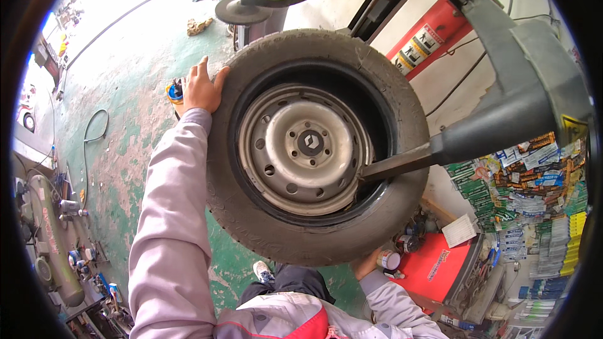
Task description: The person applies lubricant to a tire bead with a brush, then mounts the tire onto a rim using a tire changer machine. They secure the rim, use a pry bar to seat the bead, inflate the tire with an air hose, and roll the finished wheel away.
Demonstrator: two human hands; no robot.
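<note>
A large dark tyre (317, 238) lies face up in front of me, around a silver steel wheel rim (282, 169) with a dark centre cap (309, 142). Against the tyre's upper left edge rests my left hand (202, 88), its fingers spread. My right hand (366, 265) is low by the tyre's near right edge, beside a small round tin (388, 259); its fingers are mostly hidden. From the right, the tyre changer's arm (496, 132) reaches over the tyre, and its metal tip (396, 166) sits at the rim's right edge, between rim and tyre.
A red toolbox or cabinet (427, 273) stands at the lower right, near packets (540, 176) spread along the right side. Behind the tyre are a red cylinder (433, 34) and a dark round disc (242, 10). A gas cylinder (56, 238) and a hose (86, 144) are at left.
</note>
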